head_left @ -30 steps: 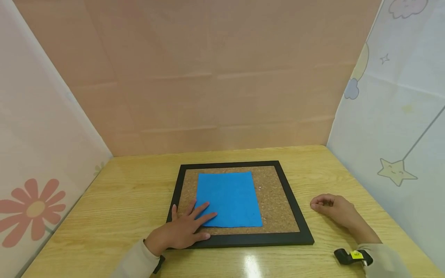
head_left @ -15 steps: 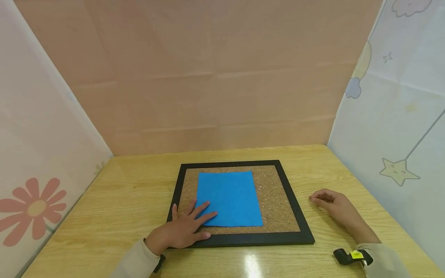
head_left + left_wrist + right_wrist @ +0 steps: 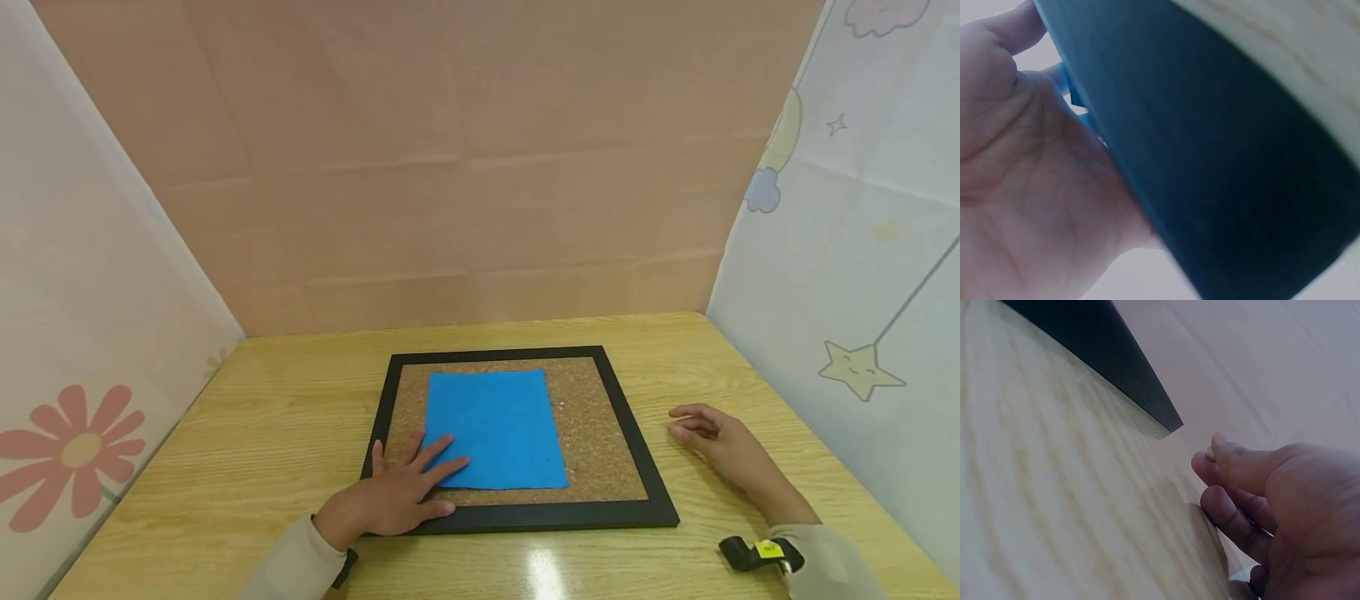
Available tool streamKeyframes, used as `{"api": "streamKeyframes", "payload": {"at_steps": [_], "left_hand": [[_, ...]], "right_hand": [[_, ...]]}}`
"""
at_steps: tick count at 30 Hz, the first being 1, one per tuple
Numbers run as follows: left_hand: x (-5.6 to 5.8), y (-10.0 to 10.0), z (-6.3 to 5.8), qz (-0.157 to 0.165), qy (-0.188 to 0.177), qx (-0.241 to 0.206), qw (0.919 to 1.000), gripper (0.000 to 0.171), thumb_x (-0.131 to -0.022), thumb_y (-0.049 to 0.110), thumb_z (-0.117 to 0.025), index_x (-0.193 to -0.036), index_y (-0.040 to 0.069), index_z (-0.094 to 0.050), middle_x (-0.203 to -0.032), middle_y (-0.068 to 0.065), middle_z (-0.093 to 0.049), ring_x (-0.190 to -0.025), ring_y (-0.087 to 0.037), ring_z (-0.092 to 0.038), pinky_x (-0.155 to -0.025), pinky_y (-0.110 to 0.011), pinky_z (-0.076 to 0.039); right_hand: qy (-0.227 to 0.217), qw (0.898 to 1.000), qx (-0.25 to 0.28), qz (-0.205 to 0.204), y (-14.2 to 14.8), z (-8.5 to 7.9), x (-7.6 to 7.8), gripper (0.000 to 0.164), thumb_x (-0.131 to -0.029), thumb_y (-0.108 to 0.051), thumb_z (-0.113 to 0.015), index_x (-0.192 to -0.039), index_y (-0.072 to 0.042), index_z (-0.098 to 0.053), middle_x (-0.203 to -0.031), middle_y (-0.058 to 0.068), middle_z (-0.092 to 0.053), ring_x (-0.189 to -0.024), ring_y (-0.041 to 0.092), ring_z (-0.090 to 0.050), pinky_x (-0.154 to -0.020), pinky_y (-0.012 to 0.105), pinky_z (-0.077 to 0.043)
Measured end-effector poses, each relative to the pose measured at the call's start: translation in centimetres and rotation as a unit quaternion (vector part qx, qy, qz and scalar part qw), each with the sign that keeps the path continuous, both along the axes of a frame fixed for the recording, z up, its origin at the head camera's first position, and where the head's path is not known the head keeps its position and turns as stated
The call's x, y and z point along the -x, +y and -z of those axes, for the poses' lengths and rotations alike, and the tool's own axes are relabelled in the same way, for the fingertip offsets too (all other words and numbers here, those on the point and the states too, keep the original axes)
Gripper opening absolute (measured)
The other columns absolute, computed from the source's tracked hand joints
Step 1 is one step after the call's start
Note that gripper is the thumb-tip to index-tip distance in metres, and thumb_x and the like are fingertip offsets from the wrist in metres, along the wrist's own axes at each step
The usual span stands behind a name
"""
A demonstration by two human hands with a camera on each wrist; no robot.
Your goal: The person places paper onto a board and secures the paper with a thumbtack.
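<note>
A blue sheet (image 3: 491, 425) lies flat on a cork board (image 3: 596, 425) with a black frame (image 3: 525, 517). My left hand (image 3: 397, 493) rests with spread fingers over the board's near left corner. Its fingertips press the sheet's lower left part, and its thumb lies along the near frame edge. The left wrist view shows the palm beside the dark frame (image 3: 1197, 137). Right of the board, my right hand (image 3: 723, 446) hovers over the table. In the right wrist view its thumb and a finger pinch a small shiny thing (image 3: 1210, 454), too small to name.
The board lies on a light wooden table (image 3: 247, 433). A pinkish-brown cloth (image 3: 465, 167) hangs behind it. Printed white sheets with a flower (image 3: 78, 450) and a star (image 3: 862, 369) flank the table left and right.
My right hand's fingers have shifted slightly, the index finger lifting a little from the thumb. My left hand, the blue sheet and the board stay in place.
</note>
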State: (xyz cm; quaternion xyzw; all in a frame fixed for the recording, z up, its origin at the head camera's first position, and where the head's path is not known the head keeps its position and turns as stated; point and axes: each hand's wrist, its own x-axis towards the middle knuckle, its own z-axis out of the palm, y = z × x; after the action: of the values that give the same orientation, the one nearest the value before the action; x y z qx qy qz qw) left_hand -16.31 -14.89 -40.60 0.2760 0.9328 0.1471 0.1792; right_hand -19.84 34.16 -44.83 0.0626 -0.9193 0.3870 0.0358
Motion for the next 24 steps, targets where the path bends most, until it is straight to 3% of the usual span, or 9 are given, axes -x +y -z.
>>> {"api": "streamKeyframes", "payload": {"at_steps": [13, 21, 24], "left_hand": [[-0.17, -0.40, -0.07, -0.003, 0.002, 0.002, 1.0000, 0.061, -0.101, 0.054, -0.047, -0.157, 0.037, -0.030, -0.169, -0.001, -0.013, -0.155, -0.043, -0.004, -0.103, -0.085, 0.003], [-0.16, -0.38, -0.13, -0.005, 0.000, 0.004, 1.0000, 0.060, -0.101, 0.054, -0.046, -0.157, 0.037, -0.030, -0.169, -0.001, -0.012, -0.155, -0.043, -0.003, -0.104, -0.085, 0.004], [-0.15, -0.15, 0.07, 0.002, 0.000, 0.002, 1.0000, 0.061, -0.101, 0.055, -0.045, -0.157, 0.037, -0.029, -0.169, -0.001, -0.012, -0.155, -0.043, -0.002, -0.104, -0.085, 0.004]], "right_hand": [[0.002, 1.000, -0.023, 0.013, -0.37, 0.15, 0.21, 0.036, -0.103, -0.033, -0.055, -0.128, -0.008, -0.063, -0.096, 0.003, -0.073, -0.081, -0.006, -0.060, -0.070, 0.021, -0.051], [-0.014, 0.999, -0.043, 0.024, -0.45, -0.17, -0.03, 0.038, -0.103, -0.042, -0.054, -0.123, -0.013, -0.067, -0.119, 0.013, -0.071, -0.089, -0.013, -0.055, -0.074, 0.020, -0.049], [-0.020, 0.998, -0.046, 0.023, -0.30, -0.26, -0.26, 0.036, -0.102, -0.041, -0.055, -0.120, -0.013, -0.068, -0.119, 0.013, -0.070, -0.088, -0.012, -0.054, -0.073, 0.020, -0.047]]}}
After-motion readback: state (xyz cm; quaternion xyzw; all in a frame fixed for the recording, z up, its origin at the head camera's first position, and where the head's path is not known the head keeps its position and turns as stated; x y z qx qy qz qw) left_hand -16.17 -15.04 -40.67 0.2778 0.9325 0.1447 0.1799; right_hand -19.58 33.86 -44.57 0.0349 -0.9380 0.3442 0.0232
